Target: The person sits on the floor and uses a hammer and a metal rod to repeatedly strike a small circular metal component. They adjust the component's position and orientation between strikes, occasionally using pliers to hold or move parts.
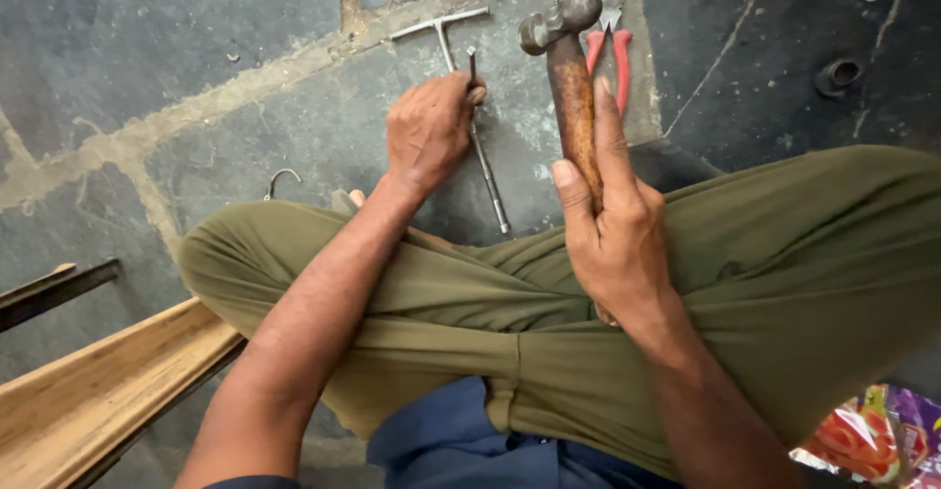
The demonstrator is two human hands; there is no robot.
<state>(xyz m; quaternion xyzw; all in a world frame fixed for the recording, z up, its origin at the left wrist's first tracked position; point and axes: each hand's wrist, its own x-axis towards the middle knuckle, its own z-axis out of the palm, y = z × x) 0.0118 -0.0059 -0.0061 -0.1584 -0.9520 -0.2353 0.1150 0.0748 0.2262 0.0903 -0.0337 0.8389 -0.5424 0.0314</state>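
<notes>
My right hand (613, 234) grips the wooden handle of a ball-peen hammer (567, 48), whose metal head is raised above the stone floor. My left hand (428, 131) pinches a short dark metal pin (472, 66) upright against the floor. The pin stands beside a long T-handled steel wrench (461, 68) lying flat on the floor. Just behind the hammer head lie pliers with red handles (613, 43). I sit cross-legged in olive trousers (784, 283).
A wooden channel-shaped moulding (98, 381) and a dark metal bar (54, 291) lie at the lower left. A small wire hook (279, 180) sits near my left knee, a dark ring (836, 75) at the upper right, a colourful wrapper (872, 440) at the lower right.
</notes>
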